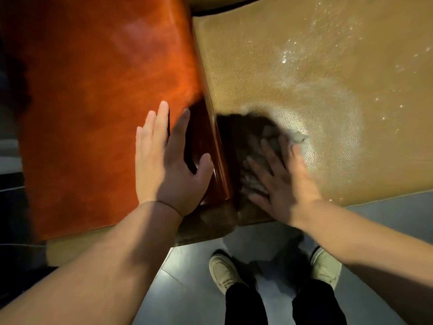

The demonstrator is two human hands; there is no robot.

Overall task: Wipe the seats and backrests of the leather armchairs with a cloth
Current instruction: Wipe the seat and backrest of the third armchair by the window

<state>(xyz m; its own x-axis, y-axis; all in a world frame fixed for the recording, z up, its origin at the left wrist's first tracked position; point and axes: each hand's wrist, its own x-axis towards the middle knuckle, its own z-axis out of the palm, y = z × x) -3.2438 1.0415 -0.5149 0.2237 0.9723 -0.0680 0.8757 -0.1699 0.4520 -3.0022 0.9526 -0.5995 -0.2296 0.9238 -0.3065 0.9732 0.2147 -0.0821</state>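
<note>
The right hand point(281, 181), fingers spread, pressed the grey cloth point(264, 146) flat on the tan seat point(304, 66), just beside the orange armrest point(93, 102). The left hand point(168, 160), grip released, braced on that armrest. Best kept flat, overlapping strokes away from it.

Glossy orange-brown armrest point(98, 95), pebbled tan leather seat point(304, 66) glistening wet, fuzzy grey cloth point(262, 146), smooth grey floor point(187, 296).

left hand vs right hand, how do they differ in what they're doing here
The left hand lies flat and bare on the orange-brown leather panel; the right hand presses a grey cloth onto the tan seat. The left hand looks sharp, the right hand motion-blurred. Both have straight, spread fingers.
</note>
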